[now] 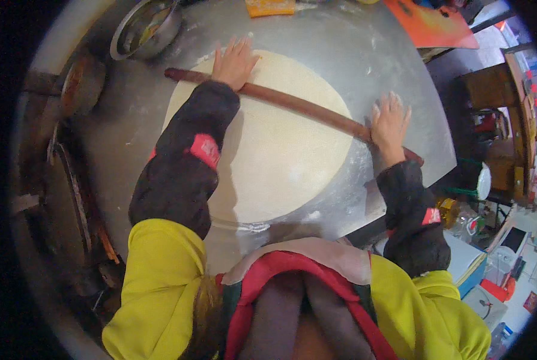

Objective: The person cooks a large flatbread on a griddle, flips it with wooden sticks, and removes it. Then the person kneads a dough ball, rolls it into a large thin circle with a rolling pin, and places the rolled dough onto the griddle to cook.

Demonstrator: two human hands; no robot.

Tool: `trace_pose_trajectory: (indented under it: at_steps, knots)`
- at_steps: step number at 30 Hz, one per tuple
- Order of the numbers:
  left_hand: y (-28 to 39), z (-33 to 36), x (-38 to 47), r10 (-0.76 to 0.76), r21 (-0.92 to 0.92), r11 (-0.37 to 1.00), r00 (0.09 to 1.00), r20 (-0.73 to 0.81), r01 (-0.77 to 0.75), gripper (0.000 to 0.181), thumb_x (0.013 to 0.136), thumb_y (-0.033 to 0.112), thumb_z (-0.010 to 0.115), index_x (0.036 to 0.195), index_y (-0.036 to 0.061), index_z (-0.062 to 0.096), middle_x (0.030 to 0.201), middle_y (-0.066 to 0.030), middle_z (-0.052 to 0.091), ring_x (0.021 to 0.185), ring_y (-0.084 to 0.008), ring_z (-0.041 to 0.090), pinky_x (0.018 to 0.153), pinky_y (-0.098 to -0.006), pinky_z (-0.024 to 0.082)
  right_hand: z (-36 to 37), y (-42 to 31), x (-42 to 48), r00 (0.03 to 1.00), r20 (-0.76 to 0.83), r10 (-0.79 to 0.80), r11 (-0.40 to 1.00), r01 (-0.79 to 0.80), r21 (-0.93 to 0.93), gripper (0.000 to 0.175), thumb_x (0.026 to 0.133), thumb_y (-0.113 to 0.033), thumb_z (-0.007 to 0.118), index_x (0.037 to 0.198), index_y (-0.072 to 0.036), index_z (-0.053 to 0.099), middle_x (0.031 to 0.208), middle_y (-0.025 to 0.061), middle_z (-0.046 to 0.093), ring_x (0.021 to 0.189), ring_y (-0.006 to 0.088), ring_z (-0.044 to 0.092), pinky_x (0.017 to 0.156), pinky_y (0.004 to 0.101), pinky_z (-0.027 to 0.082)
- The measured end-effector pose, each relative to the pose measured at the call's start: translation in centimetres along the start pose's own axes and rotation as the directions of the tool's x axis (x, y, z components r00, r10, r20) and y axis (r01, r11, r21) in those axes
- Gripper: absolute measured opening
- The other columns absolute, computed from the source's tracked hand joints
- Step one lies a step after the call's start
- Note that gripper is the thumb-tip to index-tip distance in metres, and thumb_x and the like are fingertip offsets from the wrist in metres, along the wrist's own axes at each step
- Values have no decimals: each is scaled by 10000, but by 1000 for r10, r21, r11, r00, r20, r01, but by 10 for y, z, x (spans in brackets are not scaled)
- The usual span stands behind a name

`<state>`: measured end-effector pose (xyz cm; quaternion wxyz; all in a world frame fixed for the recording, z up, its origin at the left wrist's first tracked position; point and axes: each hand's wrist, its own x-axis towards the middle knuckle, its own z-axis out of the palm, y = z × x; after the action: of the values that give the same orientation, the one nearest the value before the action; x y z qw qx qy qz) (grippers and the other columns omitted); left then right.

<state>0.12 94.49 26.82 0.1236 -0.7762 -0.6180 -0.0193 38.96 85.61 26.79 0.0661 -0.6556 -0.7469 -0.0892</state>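
Note:
A large round sheet of pale dough (286, 166) lies flat on the floured metal table (138, 148). Across its far half rests a long wooden rolling pin (304, 107), slanting from upper left to lower right. My left hand (235, 65) presses flat on the pin near its left end, fingers spread and pointing away over the dough's far edge. Toward the pin's right end, past the dough's right edge, my right hand (390, 126) lies palm down on it, with flour on the fingertips. Neither hand has its fingers wrapped round the pin.
A metal bowl (169, 38) stands at the far left, with a round pan or pot (83, 85) beyond the table's left side. An orange object (270, 8) lies at the far edge. An orange-red sheet (435, 27) is at the far right, and oil bottles (464, 220) stand right of the table.

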Motion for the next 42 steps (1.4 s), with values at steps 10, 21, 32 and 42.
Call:
trace_pose_trajectory:
  at_steps: [10, 21, 32, 42]
  knots:
    - [-9, 6, 2, 105, -101, 989, 994, -7, -105, 506, 915, 342, 432, 1337, 69, 381, 1376, -105, 411, 1305, -255, 328, 1085, -507, 179, -13, -25, 13, 963, 253, -89, 994, 68, 91, 527, 838, -283, 538, 1308, -71, 427, 1398, 176, 359, 1297, 339, 322, 1059, 574, 172]
    - [-6, 0, 32, -105, -46, 993, 994, 10, 106, 534, 907, 412, 450, 1312, 66, 417, 1346, -110, 428, 1315, -284, 287, 1060, -542, 195, 1, 8, 90, 945, 202, -256, 958, 221, 181, 410, 847, -458, 518, 900, -55, 572, 932, 165, 601, 876, 364, 574, 749, 450, 451]
    - [-125, -70, -215, -64, -168, 982, 992, 107, 82, 532, 794, 156, 627, 1297, 208, 461, 1033, -81, 542, 1042, -279, 485, 984, -502, 291, -81, -47, 49, 807, 316, -499, 863, 433, 259, 418, 773, -469, 607, 809, -53, 598, 774, 136, 620, 765, 333, 601, 667, 419, 467]
    - [-57, -48, -299, -353, -154, 915, 924, 144, 374, 649, 839, 254, 526, 1412, 97, 265, 1459, -145, 229, 1315, -382, 232, 1077, -550, 112, -26, -83, -12, 825, 108, -555, 795, 486, 363, 776, 777, -253, 626, 1393, 4, 230, 1445, 213, 246, 1341, 372, 220, 1088, 509, 154]
